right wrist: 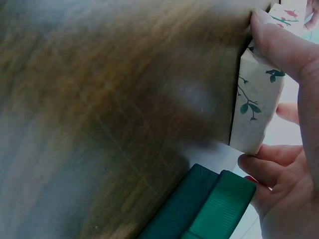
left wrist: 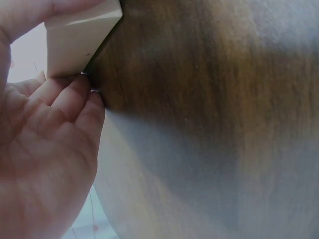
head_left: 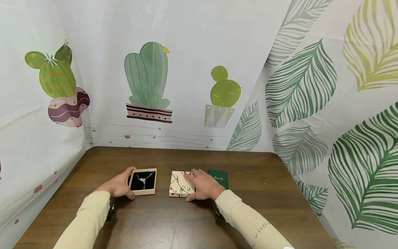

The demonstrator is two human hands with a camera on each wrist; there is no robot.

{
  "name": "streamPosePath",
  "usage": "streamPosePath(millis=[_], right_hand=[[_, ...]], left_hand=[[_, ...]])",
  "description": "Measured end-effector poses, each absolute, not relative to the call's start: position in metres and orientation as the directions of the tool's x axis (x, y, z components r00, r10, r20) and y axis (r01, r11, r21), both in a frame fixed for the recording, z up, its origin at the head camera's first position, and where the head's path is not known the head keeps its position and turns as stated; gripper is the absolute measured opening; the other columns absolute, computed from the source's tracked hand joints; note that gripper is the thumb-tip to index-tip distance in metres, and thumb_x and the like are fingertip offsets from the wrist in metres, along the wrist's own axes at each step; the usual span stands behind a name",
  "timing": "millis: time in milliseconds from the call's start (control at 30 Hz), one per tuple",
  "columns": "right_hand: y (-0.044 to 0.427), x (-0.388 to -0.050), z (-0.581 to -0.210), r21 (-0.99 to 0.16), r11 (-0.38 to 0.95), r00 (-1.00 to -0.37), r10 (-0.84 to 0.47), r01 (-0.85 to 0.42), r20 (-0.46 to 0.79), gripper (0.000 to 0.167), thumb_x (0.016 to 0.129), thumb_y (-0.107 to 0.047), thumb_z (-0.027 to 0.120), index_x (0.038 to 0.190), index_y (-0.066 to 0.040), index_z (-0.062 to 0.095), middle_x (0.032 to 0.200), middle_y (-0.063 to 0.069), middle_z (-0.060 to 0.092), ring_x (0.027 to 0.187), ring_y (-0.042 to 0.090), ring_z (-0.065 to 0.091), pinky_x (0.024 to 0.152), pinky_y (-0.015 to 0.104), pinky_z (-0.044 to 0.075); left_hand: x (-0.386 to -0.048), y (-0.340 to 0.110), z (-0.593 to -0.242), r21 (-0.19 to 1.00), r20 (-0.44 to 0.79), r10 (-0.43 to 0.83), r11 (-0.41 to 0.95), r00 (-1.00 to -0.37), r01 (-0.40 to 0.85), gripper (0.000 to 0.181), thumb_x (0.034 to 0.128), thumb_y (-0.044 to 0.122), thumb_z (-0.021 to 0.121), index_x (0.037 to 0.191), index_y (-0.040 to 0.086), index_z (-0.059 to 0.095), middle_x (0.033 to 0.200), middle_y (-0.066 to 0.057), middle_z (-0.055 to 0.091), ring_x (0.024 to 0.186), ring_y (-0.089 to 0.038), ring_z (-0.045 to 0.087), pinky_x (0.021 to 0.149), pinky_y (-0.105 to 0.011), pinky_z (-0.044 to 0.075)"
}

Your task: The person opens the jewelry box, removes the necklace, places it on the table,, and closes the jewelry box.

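Observation:
In the head view my left hand [head_left: 119,185] grips the left side of a small open jewelry box [head_left: 154,183], thumb at the near edge and fingers at the far one. A silver necklace [head_left: 143,181] lies on the box's black lining. Over to the right, my right hand [head_left: 205,184] holds a cream box lid [head_left: 175,188] printed with red blossoms and green branches. Its thumb is on the near edge, with fingers at the far edge and over the top. The left wrist view shows the plain box side [left wrist: 75,47] between thumb and fingers.
A dark green flat piece with gold lettering [head_left: 222,176] lies just behind my right hand, partly covered by it. The brown wooden table [head_left: 149,221] meets white curtains [head_left: 192,27] printed with cacti and leaves at its back and sides.

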State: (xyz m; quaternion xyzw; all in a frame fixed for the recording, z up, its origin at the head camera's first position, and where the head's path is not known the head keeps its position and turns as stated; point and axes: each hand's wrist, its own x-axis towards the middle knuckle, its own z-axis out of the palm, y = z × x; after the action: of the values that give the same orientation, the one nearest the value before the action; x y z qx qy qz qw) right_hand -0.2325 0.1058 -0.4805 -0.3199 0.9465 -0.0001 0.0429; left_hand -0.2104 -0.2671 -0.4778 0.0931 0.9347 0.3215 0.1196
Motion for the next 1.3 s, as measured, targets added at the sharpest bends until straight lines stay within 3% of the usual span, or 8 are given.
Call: streamPosePath(millis=[300, 967, 1300], right_hand=[[0.1067, -0.2312, -0.4801, -0.054, 0.806, -0.8, -0.591, -0.589, -0.099, 0.102, 0.079, -0.068, 0.08, 0.161, -0.024, 0.039, 0.162, 0.014, 0.044, 0.149, 0.032, 0.046, 0.12, 0.042, 0.043], [0.104, -0.2308, -0.4745, -0.099, 0.796, -0.792, -0.604, -0.597, -0.09, 0.104, 0.078, -0.072, 0.078, 0.161, -0.022, 0.04, 0.166, 0.014, 0.039, 0.155, 0.03, 0.039, 0.123, 0.042, 0.04], [0.1004, -0.2311, -0.4732, -0.099, 0.784, -0.779, -0.62, -0.613, -0.089, 0.103, 0.08, -0.074, 0.074, 0.16, -0.019, 0.039, 0.167, 0.014, 0.038, 0.156, 0.03, 0.036, 0.126, 0.042, 0.035]], left_hand=[[-0.2105, -0.2674, -0.479, 0.629, -0.165, 0.253, 0.772, -0.953, 0.096, 0.111, 0.0547, 0.009, 0.092, 0.148, 0.003, 0.034, 0.142, -0.024, 0.055, 0.113, -0.032, 0.058, 0.098, -0.043, 0.047], [-0.2093, -0.2652, -0.4765, 0.636, -0.157, 0.261, 0.764, -0.953, 0.105, 0.112, 0.0547, 0.008, 0.092, 0.149, -0.001, 0.032, 0.15, -0.032, 0.049, 0.122, -0.037, 0.056, 0.103, -0.048, 0.046], [-0.2097, -0.2661, -0.4776, 0.633, -0.156, 0.258, 0.767, -0.954, 0.104, 0.11, 0.0546, 0.008, 0.092, 0.147, 0.001, 0.034, 0.141, -0.026, 0.056, 0.111, -0.032, 0.058, 0.097, -0.043, 0.047]])
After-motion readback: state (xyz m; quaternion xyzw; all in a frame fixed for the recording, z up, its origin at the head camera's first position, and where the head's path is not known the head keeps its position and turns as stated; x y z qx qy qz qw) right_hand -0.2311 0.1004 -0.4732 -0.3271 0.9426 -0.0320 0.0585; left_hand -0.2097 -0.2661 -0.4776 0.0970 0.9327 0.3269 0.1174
